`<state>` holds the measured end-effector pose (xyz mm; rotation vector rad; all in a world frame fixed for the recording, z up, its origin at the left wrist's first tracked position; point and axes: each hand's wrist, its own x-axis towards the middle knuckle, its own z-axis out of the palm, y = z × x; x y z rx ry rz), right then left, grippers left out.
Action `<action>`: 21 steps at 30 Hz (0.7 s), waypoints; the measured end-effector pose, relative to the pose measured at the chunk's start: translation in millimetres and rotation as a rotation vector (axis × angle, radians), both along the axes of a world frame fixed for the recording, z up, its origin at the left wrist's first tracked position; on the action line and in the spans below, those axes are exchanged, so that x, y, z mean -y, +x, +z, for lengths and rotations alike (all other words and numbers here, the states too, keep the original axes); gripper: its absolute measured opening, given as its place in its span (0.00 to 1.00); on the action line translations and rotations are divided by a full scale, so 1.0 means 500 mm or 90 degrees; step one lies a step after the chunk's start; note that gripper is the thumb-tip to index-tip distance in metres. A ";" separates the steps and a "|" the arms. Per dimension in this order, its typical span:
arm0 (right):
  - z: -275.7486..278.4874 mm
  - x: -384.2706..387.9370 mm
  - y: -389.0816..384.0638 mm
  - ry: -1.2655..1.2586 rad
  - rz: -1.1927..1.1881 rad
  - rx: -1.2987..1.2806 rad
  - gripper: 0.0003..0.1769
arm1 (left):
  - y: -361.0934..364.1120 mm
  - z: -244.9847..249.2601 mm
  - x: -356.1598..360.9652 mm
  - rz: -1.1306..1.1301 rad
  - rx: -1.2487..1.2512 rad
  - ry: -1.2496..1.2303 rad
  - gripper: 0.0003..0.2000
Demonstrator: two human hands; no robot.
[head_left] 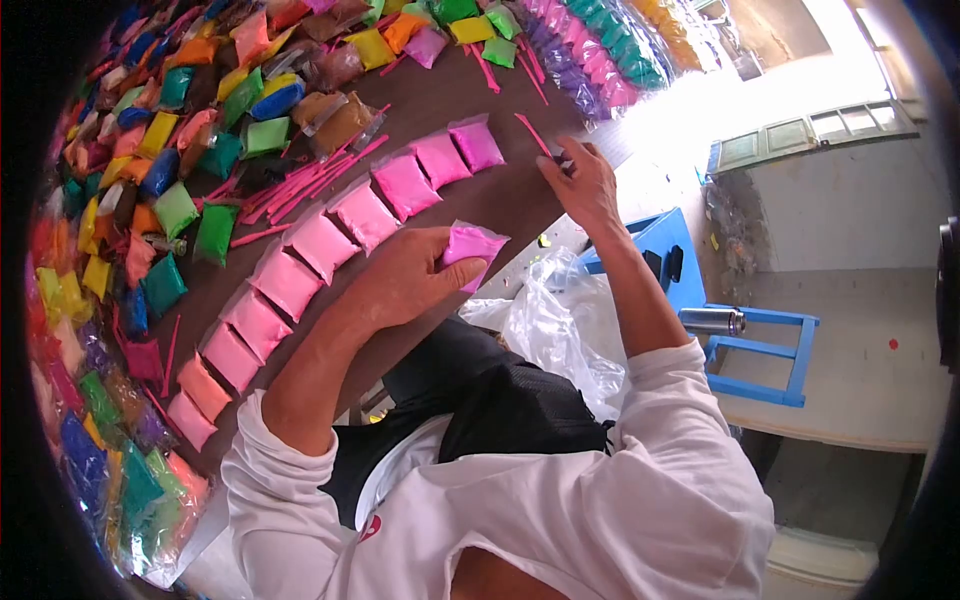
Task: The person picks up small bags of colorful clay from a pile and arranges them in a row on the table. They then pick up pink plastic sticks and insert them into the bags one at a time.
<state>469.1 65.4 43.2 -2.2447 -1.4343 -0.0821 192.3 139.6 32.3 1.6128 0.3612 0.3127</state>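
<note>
My left hand [425, 265] is closed around a small purple-pink packet [470, 248], near the table's front edge. Beyond it a curved row of pink packets [365, 214] lies side by side on the dark table [510, 200], ending at a magenta-purple packet [476, 144]. To the right, my right hand [585, 185] is over the table edge, thumb and forefinger pinching one end of a thin pink strip [533, 134]. More pink strips [300, 190] lie in a loose bundle behind the row.
Many coloured packets [215, 235] are heaped at the left and back. Long bags of packets [600, 50] lie at the far end. Clear plastic [555, 320] hangs below the table, beside a blue stool [790, 360] and a metal flask [712, 321].
</note>
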 end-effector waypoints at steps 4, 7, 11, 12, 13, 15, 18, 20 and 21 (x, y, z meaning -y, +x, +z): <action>-0.026 -0.047 0.031 0.038 0.048 0.123 0.14 | 0.000 0.004 0.000 0.000 0.004 0.006 0.15; -0.026 -0.072 0.030 -0.008 0.058 0.274 0.08 | 0.000 0.002 0.000 0.002 -0.007 0.003 0.15; -0.025 -0.078 0.052 -0.025 0.068 0.183 0.06 | -0.002 0.002 -0.003 0.005 0.008 0.027 0.15; -0.016 -0.075 0.062 -0.027 0.078 0.071 0.06 | -0.002 0.000 -0.004 0.006 0.008 0.045 0.15; -0.003 -0.072 0.060 -0.031 0.084 -0.041 0.07 | -0.001 -0.002 -0.003 0.005 0.008 0.063 0.16; 0.024 -0.069 0.053 -0.072 0.062 -0.238 0.09 | 0.000 -0.004 0.001 0.006 0.009 0.031 0.16; 0.035 -0.075 0.080 -0.170 0.015 -0.484 0.12 | 0.001 -0.005 0.000 0.011 0.005 0.025 0.15; 0.039 -0.067 0.100 -0.212 0.008 -0.474 0.12 | 0.000 -0.001 0.001 0.010 -0.001 0.026 0.15; 0.042 -0.061 0.108 -0.213 0.020 -0.389 0.12 | -0.001 0.004 0.000 0.007 -0.003 0.024 0.15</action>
